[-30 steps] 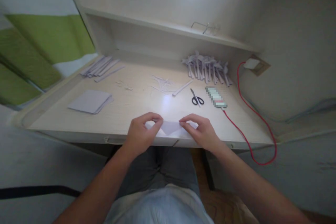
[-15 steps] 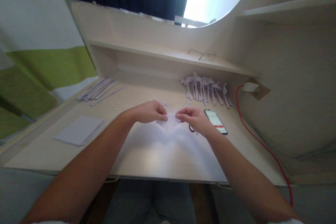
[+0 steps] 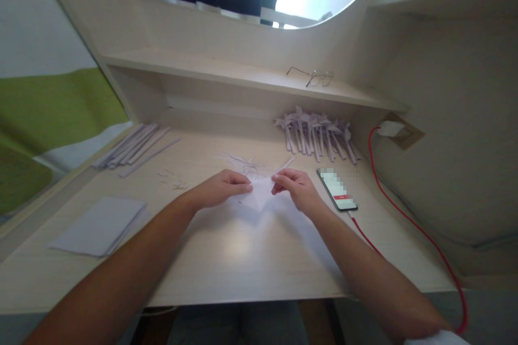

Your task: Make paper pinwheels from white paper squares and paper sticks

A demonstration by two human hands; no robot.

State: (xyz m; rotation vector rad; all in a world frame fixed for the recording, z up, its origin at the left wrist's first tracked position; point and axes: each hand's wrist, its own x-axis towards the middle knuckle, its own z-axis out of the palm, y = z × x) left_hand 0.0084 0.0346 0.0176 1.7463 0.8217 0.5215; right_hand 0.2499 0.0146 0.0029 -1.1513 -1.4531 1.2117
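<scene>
A small white piece of paper (image 3: 259, 194), pointed at its lower end, hangs between my hands above the middle of the desk. My left hand (image 3: 226, 188) pinches its upper left corner between thumb and fingers. At the upper right corner, my right hand (image 3: 296, 187) grips it the same way. Just beyond the paper lie thin paper strips (image 3: 238, 161), partly hidden by my hands. A narrow white paper stick (image 3: 286, 163) pokes out behind my right hand.
Paper pinwheels on sticks (image 3: 311, 132) lie in a row at the back right. Rolled paper sticks (image 3: 133, 145) and a stack of white paper (image 3: 101, 223) are on the left. A phone (image 3: 338, 190) with a red cable (image 3: 399, 213) lies right; glasses (image 3: 319, 78) rest on the shelf.
My view has tilted and shifted closer to the desk. Both hands keep their pinch on the paper, the left now slightly further from the right. The scissors' dark handle is now hidden.
</scene>
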